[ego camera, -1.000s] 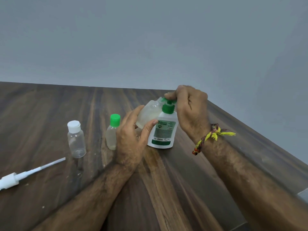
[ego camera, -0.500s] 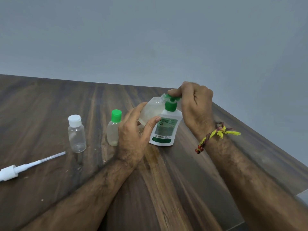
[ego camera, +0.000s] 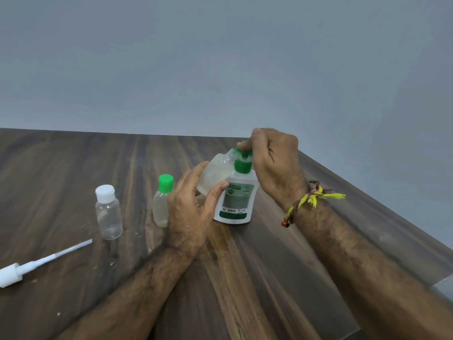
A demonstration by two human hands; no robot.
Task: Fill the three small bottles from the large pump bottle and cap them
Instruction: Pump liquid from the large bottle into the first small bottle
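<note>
We see the pump bottle (ego camera: 234,202) standing upright on the dark wood worktop (ego camera: 269,278), white with a green label and a green collar under its pump head. Our right hand (ego camera: 274,165) sits on top of it, fingers curled over the green pump head, so that grip is closed on the pump. A braided thread band (ego camera: 308,200) with yellow tufts circles that wrist.

Our left hand (ego camera: 193,212) holds 1 small open bottle (ego camera: 215,175) tilted, its threaded neck raised against the pump spout. The thumb lies across the bottle's front and the fingers wrap behind, so this grip is closed around it. The bottle looks cloudy with pale liquid inside; we cannot tell how full it is.

Just left of that hand stands a 2nd small bottle (ego camera: 161,204), upright, with a green cap on and pale liquid in its lower part. Its right edge is hidden behind the hand. Further left, apart from it, stands a 3rd small bottle (ego camera: 108,214), clear, upright, with a white cap on; whether it holds liquid is unclear.

Near the left edge a white spray head (ego camera: 12,273) lies flat on the worktop, its long dip tube pointing toward the white-capped bottle without touching it. A plain grey wall (ego camera: 220,57) rises behind.
</note>
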